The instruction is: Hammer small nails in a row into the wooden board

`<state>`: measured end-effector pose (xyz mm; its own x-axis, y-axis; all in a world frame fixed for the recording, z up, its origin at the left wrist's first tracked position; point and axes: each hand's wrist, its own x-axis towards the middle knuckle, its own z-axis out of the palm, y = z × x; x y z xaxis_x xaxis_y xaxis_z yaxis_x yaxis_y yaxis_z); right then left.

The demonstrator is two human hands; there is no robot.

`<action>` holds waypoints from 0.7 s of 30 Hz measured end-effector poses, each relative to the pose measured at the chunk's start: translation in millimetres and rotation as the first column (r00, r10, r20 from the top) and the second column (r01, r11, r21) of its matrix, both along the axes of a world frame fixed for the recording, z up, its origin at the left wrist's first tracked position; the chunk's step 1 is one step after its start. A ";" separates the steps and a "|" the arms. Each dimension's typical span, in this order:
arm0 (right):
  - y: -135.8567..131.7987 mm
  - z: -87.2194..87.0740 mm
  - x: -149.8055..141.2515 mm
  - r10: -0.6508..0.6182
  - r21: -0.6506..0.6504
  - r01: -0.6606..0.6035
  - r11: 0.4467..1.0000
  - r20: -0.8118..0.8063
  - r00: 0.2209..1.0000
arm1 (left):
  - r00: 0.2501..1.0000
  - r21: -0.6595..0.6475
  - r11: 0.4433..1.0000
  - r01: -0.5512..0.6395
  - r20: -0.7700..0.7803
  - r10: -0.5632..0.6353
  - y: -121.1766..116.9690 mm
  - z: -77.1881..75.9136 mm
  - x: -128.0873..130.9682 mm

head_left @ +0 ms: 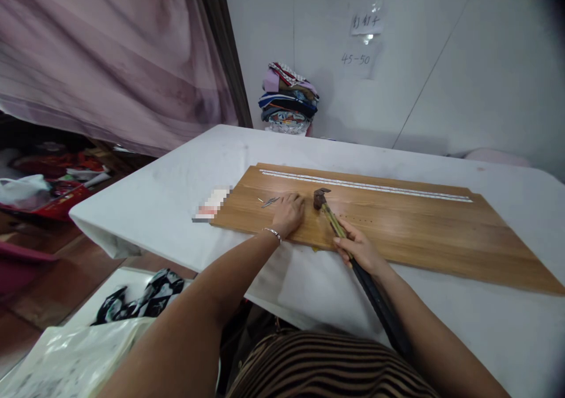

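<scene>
My right hand (359, 246) grips a claw hammer (335, 221) by its yellow and black handle. The rusty hammer head is over the wooden board (424, 227), just right of my left hand; I cannot tell whether it touches the wood. Palm down, my left hand (289, 212) lies on the board with its fingers extended, a bracelet at the wrist. Just left of its fingers is a small bunch of nails (269, 202). A row of small dark dots (359, 219) marks the board to the right of the hammer.
Two white measuring strips (366, 185) run along the board's far side. The board lies on a white-covered table (176, 174), beside a blurred-out flat object (214, 204). Folded clothes (289, 99) are stacked by the wall. Patterned cloth (141, 298) lies at lower left.
</scene>
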<state>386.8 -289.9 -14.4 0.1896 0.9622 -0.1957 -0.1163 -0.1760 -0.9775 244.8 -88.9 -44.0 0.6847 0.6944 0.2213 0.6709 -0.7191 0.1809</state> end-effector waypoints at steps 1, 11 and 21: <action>0.0 -0.3 0.1 -0.001 0.001 0.001 1.000 -0.004 1.000 | 1.000 0.000 1.000 0.000 -0.002 0.000 -0.1 0.2 0.0; -0.1 1.7 -0.1 0.012 -0.005 -0.012 1.000 -0.004 1.000 | 1.000 0.002 1.000 0.002 -0.006 -0.002 -0.5 1.7 -0.7; 0.1 0.9 -0.5 0.012 -0.003 -0.012 1.000 -0.001 1.000 | 1.000 0.001 1.000 -0.004 -0.023 0.004 -1.7 4.1 -0.6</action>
<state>386.3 -289.9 -13.4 0.1783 0.9636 -0.1993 -0.1150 -0.1807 -0.9768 244.2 -90.6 -39.8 0.6868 0.6970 0.2064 0.6777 -0.7166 0.1648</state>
